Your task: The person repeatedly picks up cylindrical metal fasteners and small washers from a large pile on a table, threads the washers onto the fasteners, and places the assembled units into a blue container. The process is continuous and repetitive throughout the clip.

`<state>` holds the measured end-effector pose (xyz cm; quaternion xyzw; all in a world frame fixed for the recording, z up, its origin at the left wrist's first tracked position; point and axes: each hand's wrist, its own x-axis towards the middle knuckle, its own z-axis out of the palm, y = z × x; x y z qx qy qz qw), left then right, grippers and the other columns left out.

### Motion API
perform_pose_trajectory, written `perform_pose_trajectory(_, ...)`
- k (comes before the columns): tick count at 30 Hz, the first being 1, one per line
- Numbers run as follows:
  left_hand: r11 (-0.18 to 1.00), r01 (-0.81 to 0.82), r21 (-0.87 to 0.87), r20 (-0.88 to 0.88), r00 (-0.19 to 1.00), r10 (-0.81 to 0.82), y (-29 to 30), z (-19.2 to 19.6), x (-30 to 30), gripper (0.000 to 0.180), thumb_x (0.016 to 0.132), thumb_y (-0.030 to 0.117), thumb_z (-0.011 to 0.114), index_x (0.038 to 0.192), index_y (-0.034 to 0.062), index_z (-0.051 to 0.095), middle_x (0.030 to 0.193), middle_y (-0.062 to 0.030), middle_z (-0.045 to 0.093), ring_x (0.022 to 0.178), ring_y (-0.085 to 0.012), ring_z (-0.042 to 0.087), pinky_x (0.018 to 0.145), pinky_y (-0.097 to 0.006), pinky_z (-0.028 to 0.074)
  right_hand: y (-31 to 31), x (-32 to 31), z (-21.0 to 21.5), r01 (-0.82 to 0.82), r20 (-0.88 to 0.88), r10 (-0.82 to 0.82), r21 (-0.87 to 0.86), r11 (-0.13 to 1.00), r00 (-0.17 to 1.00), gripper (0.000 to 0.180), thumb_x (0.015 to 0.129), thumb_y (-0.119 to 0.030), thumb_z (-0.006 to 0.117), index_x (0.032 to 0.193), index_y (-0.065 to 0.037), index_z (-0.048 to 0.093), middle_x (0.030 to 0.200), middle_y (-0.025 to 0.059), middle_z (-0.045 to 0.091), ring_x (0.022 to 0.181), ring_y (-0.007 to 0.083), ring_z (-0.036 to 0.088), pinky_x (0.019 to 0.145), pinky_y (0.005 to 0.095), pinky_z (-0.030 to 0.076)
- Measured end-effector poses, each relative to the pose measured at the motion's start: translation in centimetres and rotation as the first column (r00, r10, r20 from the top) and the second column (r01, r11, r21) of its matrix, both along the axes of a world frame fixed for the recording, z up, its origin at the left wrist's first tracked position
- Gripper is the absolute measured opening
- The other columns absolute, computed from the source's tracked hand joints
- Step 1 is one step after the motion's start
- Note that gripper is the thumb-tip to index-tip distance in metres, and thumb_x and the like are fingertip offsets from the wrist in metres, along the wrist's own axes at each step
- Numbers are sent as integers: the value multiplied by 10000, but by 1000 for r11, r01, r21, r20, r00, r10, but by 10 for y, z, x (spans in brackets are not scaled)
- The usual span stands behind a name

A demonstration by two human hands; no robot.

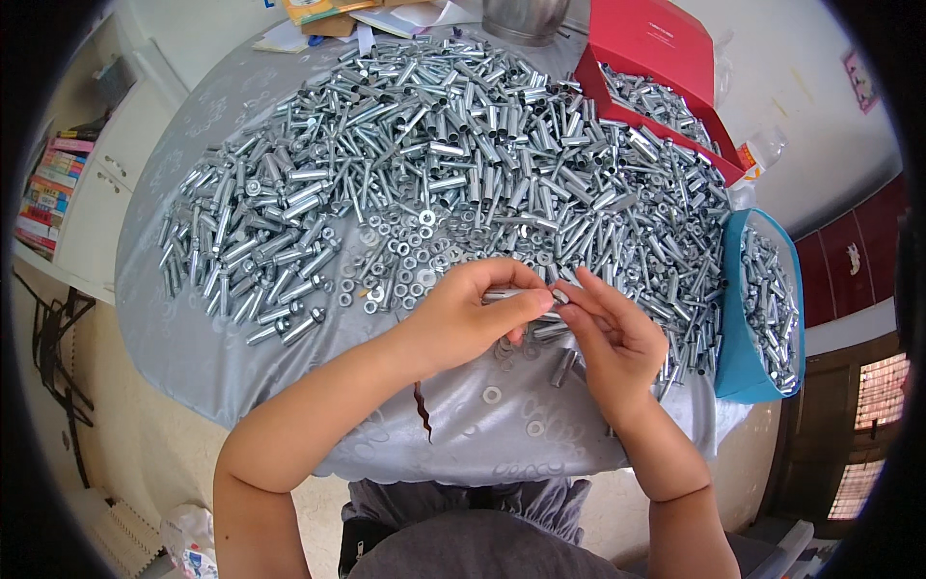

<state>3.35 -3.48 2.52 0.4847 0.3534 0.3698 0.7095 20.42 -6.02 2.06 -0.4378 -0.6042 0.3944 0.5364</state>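
Note:
My left hand (453,323) is closed around an expansion bolt (498,293), a silvery metal sleeve lying crosswise between thumb and fingers. At the bolt's right end, the thumb and fingertips of my right hand (617,347) pinch a small nut (559,297). Both hands meet over the near side of a big heap of metal sleeves and bolts (463,145). Loose washers and nuts (410,261) lie just beyond my left hand. Several assembled expansion bolts (289,323) form the heap's left edge. A single washer (492,395) rests on the cloth below my hands.
A grey patterned cloth (193,343) covers the round table. An open red box (666,130) of bolts stands at the far right, a blue container (738,338) of bolts at the right edge. Papers (415,14) and a metal pot (526,19) are at the back.

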Motion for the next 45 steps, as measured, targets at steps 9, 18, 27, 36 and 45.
perform_pose_trajectory(9,998,7,-60,38,999,-5,-2,1,1,196,849,185,578,902,-4,584,697,-3,547,613,-60,502,582,-213,427,4,9,-4,-60,102,45,149,987,994,238,711,66,679,929,25,594,882,89,632,812,150,609,729,245,487)
perform_pose_trajectory(18,999,33,-18,0,999,-33,-1,2,0,146,833,134,565,892,0,571,716,-4,551,643,-65,503,600,-209,420,7,8,-2,-140,120,120,181,974,986,234,682,81,687,879,9,583,870,96,605,773,170,593,689,255,474)
perform_pose_trajectory(27,994,113,6,-11,994,-113,-1,-2,-2,148,838,118,553,902,-15,562,758,-25,561,631,-67,504,594,-198,415,12,13,5,-232,359,109,321,918,927,257,674,-7,729,891,6,591,844,101,601,750,172,593,648,264,492)
perform_pose_trajectory(36,997,70,-31,-22,997,-71,-1,-4,1,164,852,138,542,917,-12,565,726,-18,552,619,-76,509,595,-210,425,6,12,0,-197,367,165,52,979,915,194,770,-48,665,930,4,566,793,90,598,683,152,585,597,257,469)
perform_pose_trajectory(45,971,42,-236,121,993,-14,2,-1,-1,200,878,217,543,915,21,568,657,9,501,591,-67,466,558,-202,381,5,12,11,-222,483,165,62,973,860,154,784,-60,649,888,-4,549,755,90,575,631,170,559,566,269,452)
